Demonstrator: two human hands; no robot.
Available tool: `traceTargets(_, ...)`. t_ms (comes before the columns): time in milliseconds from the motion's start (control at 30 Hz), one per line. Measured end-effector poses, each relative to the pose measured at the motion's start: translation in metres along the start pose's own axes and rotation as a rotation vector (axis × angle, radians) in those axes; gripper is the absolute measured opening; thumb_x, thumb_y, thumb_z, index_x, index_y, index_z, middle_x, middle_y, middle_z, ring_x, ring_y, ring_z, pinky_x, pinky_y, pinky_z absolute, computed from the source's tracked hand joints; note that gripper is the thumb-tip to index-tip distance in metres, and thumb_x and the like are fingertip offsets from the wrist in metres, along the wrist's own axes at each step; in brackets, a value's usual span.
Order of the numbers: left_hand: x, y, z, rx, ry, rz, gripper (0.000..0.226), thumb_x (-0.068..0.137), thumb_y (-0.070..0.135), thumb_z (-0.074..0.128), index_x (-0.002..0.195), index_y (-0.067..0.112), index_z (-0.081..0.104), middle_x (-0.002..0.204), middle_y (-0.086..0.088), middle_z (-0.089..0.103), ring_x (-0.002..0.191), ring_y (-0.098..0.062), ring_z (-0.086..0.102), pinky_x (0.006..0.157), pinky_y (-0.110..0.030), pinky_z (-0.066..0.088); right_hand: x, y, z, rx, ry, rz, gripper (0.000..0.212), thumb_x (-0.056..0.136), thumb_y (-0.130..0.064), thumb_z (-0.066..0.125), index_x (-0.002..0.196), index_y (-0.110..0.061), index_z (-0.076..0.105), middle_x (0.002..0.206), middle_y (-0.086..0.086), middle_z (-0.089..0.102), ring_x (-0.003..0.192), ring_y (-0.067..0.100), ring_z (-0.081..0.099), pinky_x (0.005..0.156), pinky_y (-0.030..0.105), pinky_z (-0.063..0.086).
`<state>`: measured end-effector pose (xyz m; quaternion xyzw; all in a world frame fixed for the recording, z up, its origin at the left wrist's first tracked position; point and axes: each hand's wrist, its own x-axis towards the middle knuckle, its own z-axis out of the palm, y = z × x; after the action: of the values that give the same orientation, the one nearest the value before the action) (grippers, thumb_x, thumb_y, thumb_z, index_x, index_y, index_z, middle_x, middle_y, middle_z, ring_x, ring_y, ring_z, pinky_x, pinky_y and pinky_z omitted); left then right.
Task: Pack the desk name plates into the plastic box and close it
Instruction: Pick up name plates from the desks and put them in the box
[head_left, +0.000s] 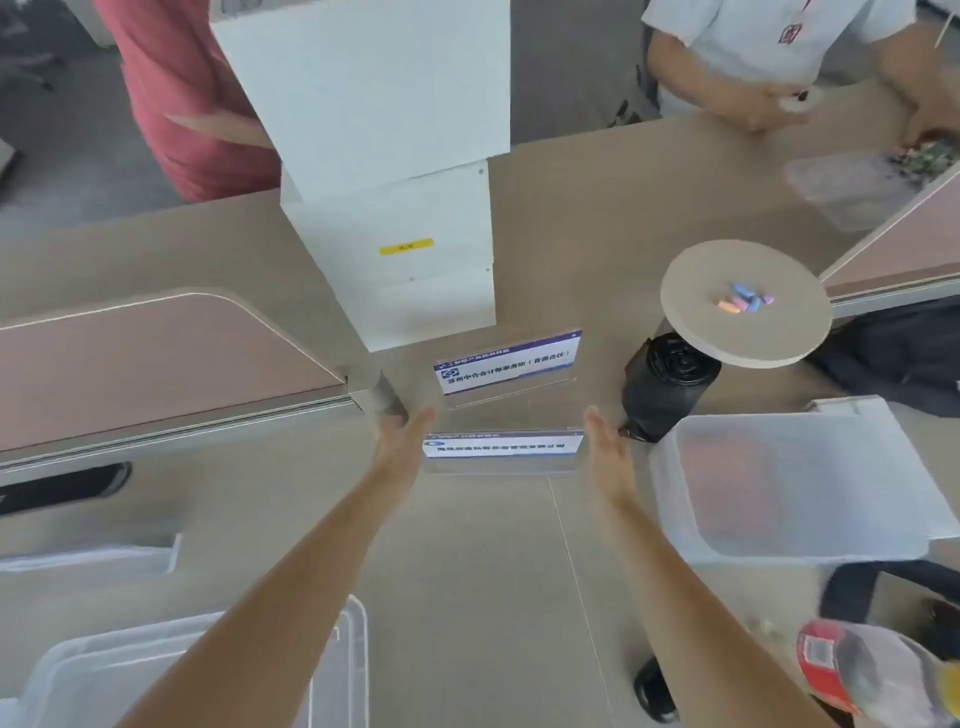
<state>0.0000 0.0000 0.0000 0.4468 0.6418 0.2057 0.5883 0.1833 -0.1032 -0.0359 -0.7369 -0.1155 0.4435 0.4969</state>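
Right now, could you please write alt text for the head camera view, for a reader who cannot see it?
Two bare hands, left hand and right hand, reach open toward the nearer name plate on a beige desk; a second name plate stands behind it. A clear plastic box sits lower left, a translucent lid at right.

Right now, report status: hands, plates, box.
Left hand, right hand open, flanking near plate, not gripping. Far plate standing behind. Box open, lower left; lid right. Path clear.

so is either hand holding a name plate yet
No, both the left hand and right hand are open and reaching, flanking the nearer name plate without gripping it.
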Motion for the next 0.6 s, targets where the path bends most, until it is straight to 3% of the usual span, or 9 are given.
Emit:
traceTargets(67,0.007,-0.006,0.005,-0.05,0.007,0.005,0.03,0.091,0.042,0.057,0.108,0.018,0.054,0.089,0.005,0.042,0.09,-0.015,0.041,0.09,-0.036,0.041,0.007,0.008,0.005,0.076,-0.007,0.017,0.057,0.101,-0.051,0.035,0.151,-0.022,0.037,0.155,-0.004,0.036,0.145,0.015,0.03,0.117,0.034,0.02)
traceTargets(133,0.016,-0.017,0.009,-0.06,-0.038,0.006,0.031,0.082,0.051,0.061,0.088,0.023,0.05,0.091,0.002,0.043,0.088,-0.015,0.04,0.074,-0.027,0.035,0.009,0.019,0.011,0.057,-0.044,-0.021,0.056,0.102,-0.05,0.032,0.151,-0.023,0.036,0.155,-0.008,0.033,0.145,0.009,0.026,0.12,0.03,0.015)
traceTargets(167,0.021,-0.022,0.01,-0.049,-0.052,0.004,0.03,0.083,0.051,0.061,0.087,0.023,0.051,0.097,0.001,0.047,0.091,-0.014,0.042,0.074,-0.026,0.033,0.012,0.024,0.014,0.011,-0.051,-0.076,0.052,0.103,-0.047,0.032,0.149,-0.024,0.037,0.153,-0.01,0.035,0.142,0.005,0.028,0.119,0.027,0.015)
traceTargets(267,0.029,-0.03,0.012,-0.083,-0.042,0.007,0.008,0.096,0.027,0.057,0.1,0.021,0.061,0.109,0.001,0.06,0.091,0.0,0.054,0.078,-0.017,0.037,0.021,0.034,0.021,-0.02,-0.033,-0.205,0.04,0.105,-0.038,0.036,0.14,-0.025,0.049,0.143,-0.009,0.046,0.123,-0.006,0.044,0.11,0.016,0.026)
traceTargets(367,0.026,-0.035,0.011,-0.12,-0.039,0.033,0.015,0.089,0.008,0.064,0.102,0.015,0.064,0.102,0.0,0.064,0.073,0.01,0.058,0.067,-0.008,0.041,0.018,0.034,0.027,0.045,0.005,-0.254,0.036,0.099,-0.044,0.04,0.129,-0.03,0.055,0.131,-0.014,0.054,0.112,-0.019,0.047,0.095,0.008,0.032)
traceTargets(500,0.008,-0.03,0.001,-0.198,-0.076,0.006,0.018,0.081,0.008,0.068,0.094,0.02,0.067,0.103,0.001,0.067,0.075,0.008,0.059,0.079,-0.024,0.037,0.003,0.021,0.032,0.09,0.032,-0.289,0.032,0.095,-0.048,0.038,0.118,-0.036,0.057,0.121,-0.02,0.057,0.118,-0.005,0.047,0.099,0.015,0.032)
traceTargets(600,-0.01,-0.02,-0.012,-0.208,-0.09,-0.012,0.025,0.066,0.024,0.071,0.091,0.026,0.074,0.098,0.01,0.07,0.084,0.003,0.058,0.083,-0.039,0.035,-0.014,0.005,0.034,0.156,0.002,-0.333,0.035,0.095,-0.042,0.037,0.117,-0.024,0.059,0.112,-0.018,0.059,0.103,-0.017,0.051,0.088,0.003,0.034)
